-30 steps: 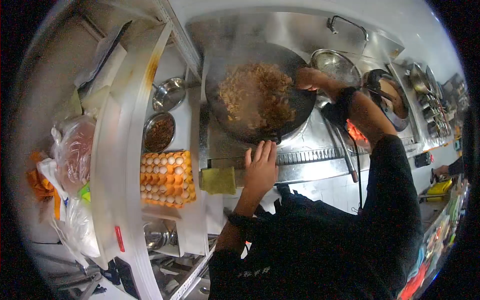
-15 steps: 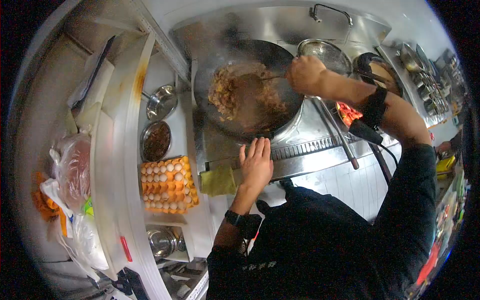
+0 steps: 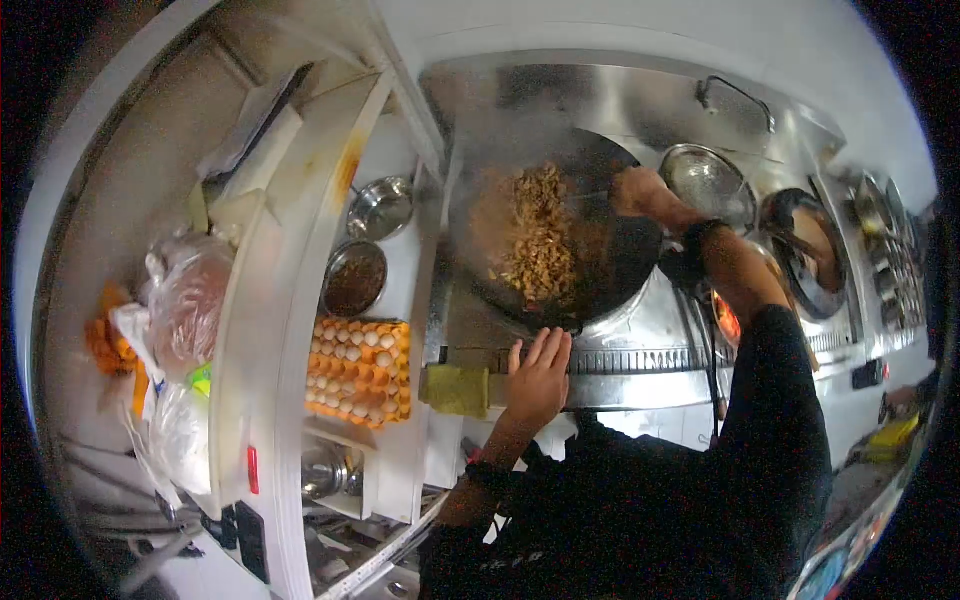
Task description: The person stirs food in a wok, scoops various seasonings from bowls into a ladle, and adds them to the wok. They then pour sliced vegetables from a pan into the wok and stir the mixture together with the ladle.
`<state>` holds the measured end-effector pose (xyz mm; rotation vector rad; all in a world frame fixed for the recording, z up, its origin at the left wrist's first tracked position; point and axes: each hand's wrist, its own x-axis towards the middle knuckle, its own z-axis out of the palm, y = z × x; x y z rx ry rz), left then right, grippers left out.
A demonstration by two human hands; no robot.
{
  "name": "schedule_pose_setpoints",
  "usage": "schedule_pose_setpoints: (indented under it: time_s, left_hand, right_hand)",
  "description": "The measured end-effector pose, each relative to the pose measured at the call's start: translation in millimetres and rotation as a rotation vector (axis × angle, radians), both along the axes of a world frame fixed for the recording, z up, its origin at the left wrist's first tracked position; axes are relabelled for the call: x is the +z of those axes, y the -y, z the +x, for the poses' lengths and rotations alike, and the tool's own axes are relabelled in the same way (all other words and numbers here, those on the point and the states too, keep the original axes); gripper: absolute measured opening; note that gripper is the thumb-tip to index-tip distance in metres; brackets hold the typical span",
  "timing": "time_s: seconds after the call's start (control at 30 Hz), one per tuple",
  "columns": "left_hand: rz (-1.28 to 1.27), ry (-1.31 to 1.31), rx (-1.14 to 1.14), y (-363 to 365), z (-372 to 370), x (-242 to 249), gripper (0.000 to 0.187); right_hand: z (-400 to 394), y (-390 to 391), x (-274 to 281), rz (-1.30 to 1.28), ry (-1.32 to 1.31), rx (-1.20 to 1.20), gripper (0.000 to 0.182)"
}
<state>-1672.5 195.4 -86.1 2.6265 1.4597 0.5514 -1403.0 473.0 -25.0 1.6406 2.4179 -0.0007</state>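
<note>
A large dark wok point(image 3: 625, 265) stands on the steel stove, with steam over it. Browned, chopped food point(image 3: 540, 235) lies in its middle. My right hand point(image 3: 640, 192) is closed round a thin utensil handle at the wok's right side; the utensil's head is hard to make out in the food. My left hand point(image 3: 540, 378) rests at the wok's near edge, fingers spread and pointing to the rim. A folded green cloth point(image 3: 456, 390) lies just left of that hand.
Left of the stove are a steel bowl point(image 3: 381, 208), a bowl of dark sauce point(image 3: 355, 279) and egg trays point(image 3: 358, 372). To the right are a strainer point(image 3: 708, 186), a second wok point(image 3: 806, 253) and a faucet point(image 3: 738, 88). A co-worker's hand point(image 3: 902, 398) shows far right.
The view has shifted, so the stove appears further right and lower. The food's heap has changed shape in the wok. My right hand still grips the handle and my left remains at the near edge.
</note>
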Motion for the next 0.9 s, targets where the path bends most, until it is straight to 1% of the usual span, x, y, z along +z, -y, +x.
schedule_pose_setpoints:
  time_s: [0.03,0.07,0.1,0.13,0.27,0.3,0.4,0.43,0.53,0.6,0.67,0.7,0.77,0.8,0.83,0.87,0.9]
  left_hand:
    - [-0.013,0.019,0.009,1.1,1.4,2.5,0.062]
    - [-0.021,0.016,0.018,3.0,2.7,1.6,0.061]
    - [-0.031,0.013,0.019,2.8,3.0,0.5,0.061]
    - [-0.025,0.012,0.016,-1.4,3.4,-0.5,0.061]
    - [0.0,0.035,-0.004,-3.2,2.8,-10.1,0.06]
    - [-0.03,0.057,0.003,-1.6,3.5,-1.1,0.048]
    - [-0.006,0.052,-0.014,-2.5,1.9,-4.7,0.045]
    - [0.001,0.053,-0.017,-3.1,1.2,-5.6,0.045]
    - [0.012,0.043,-0.038,-3.5,-1.2,-5.1,0.045]
    - [0.004,0.034,-0.05,-3.5,-2.2,-1.6,0.045]
    - [0.033,0.011,-0.058,-4.6,-3.5,-6.1,0.051]
    - [0.045,-0.004,-0.057,-4.7,-4.9,-8.2,0.056]
    - [0.042,-0.007,-0.049,-4.8,-5.1,-8.0,0.056]
    - [0.037,-0.009,-0.047,-3.7,-4.1,-8.5,0.056]
    - [0.031,0.051,-0.03,-3.7,-1.7,-10.6,0.057]
    - [0.034,0.055,-0.021,-3.0,-0.8,-13.0,0.058]
    - [0.039,0.063,-0.009,-3.6,1.3,-16.2,0.058]
  right_hand:
    - [-11.3,12.3,13.1,-0.004,-0.003,0.011,0.031]
    - [-16.8,23.8,15.1,-0.019,-0.005,0.014,0.032]
    - [-14.2,24.2,6.2,0.023,0.076,0.05,0.029]
    - [-17.7,33.6,14.3,0.048,0.121,0.067,0.028]
    - [-33.4,96.8,81.9,0.109,0.307,0.093,0.027]
    - [-34.1,109.3,92.2,0.108,0.354,0.098,0.028]
    - [-30.9,131.1,115.6,0.274,0.303,0.107,0.028]
    - [-39.8,139.5,127.2,0.302,0.341,0.079,0.024]
    - [-53.1,137.9,148.5,0.177,0.455,0.032,0.021]
    - [-43.1,118.7,141.4,0.101,0.525,0.036,0.019]
    - [-45.3,110.6,144.6,0.016,0.57,0.034,0.018]
    - [-46.8,107.9,149.9,-0.11,0.584,-0.04,0.019]
    - [-53.7,104.2,167.5,-0.366,0.604,-0.181,0.022]
    - [-47.2,98.0,156.4,-0.474,0.384,-0.267,0.024]
    - [-30.4,88.2,131.6,-0.586,0.158,-0.356,0.027]
    - [-17.4,82.3,108.4,-0.686,-0.065,-0.447,0.029]
    - [-10.9,78.6,85.4,-0.643,-0.135,-0.397,0.028]
